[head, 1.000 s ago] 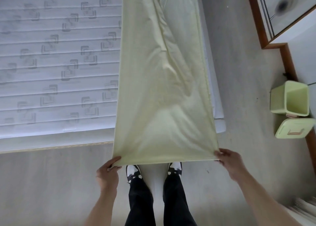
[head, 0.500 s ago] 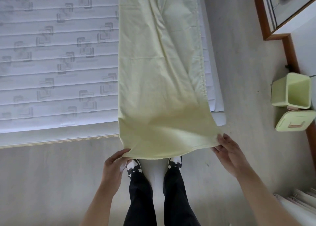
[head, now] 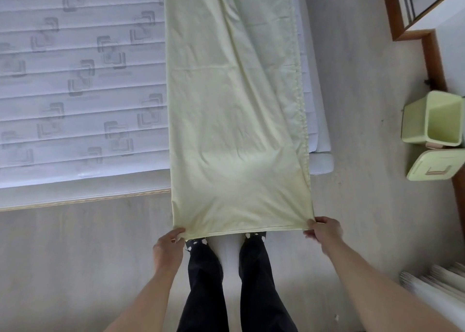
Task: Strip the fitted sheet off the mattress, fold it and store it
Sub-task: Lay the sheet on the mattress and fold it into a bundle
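The pale green fitted sheet (head: 234, 120) lies as a long folded strip down the right part of the bare white mattress (head: 83, 80), its near end hanging past the mattress edge over the floor. My left hand (head: 169, 248) pinches the near left corner. My right hand (head: 324, 232) pinches the near right corner. The near edge is stretched flat between them, just above my shoes. The far end of the strip runs out of view at the top.
A pale green bin (head: 435, 119) and its lid (head: 435, 167) sit on the floor at the right by a wood-trimmed wall (head: 432, 55). Stacked white slats (head: 435, 284) lie at the lower right. My legs (head: 231, 281) stand at the mattress foot.
The near end drooped slack half a second ago with my hands closer together. Both hands have since spread apart and pulled back, drawing the edge taut and flat again.
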